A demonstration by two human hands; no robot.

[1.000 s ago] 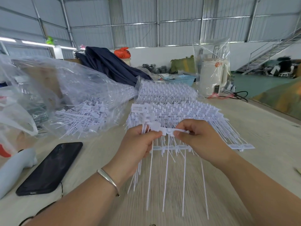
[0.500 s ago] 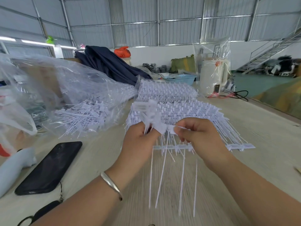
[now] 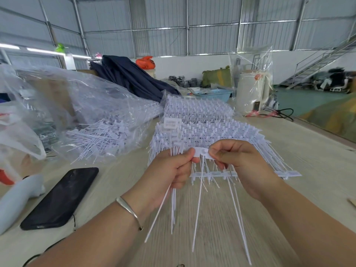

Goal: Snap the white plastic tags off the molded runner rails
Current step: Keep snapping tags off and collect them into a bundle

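My left hand [image 3: 169, 170] grips a bundle of loose white tags [image 3: 174, 130], their flat heads sticking up above my fist and their thin tails hanging below it. Between thumb and fingers, my right hand [image 3: 240, 162] pinches the head of one white tag [image 3: 201, 152], and my left thumb and forefinger touch its other end. Just under my hands lies a white runner rail [image 3: 212, 174] with a few tags still on it. Behind it is a big stack of tag-filled rails [image 3: 212, 128].
A black phone [image 3: 61, 197] lies at the left on the wooden table [image 3: 317, 170]. A clear plastic bag [image 3: 81, 116] holding loose tags sits behind it. A pale blue object [image 3: 17, 197] is at the far left edge. A white appliance in plastic [image 3: 252, 91] stands at the back.
The tag between my hands has come up off the rail. The bundle in my left hand has shifted, its heads now higher and its tails swung lower and leftward.
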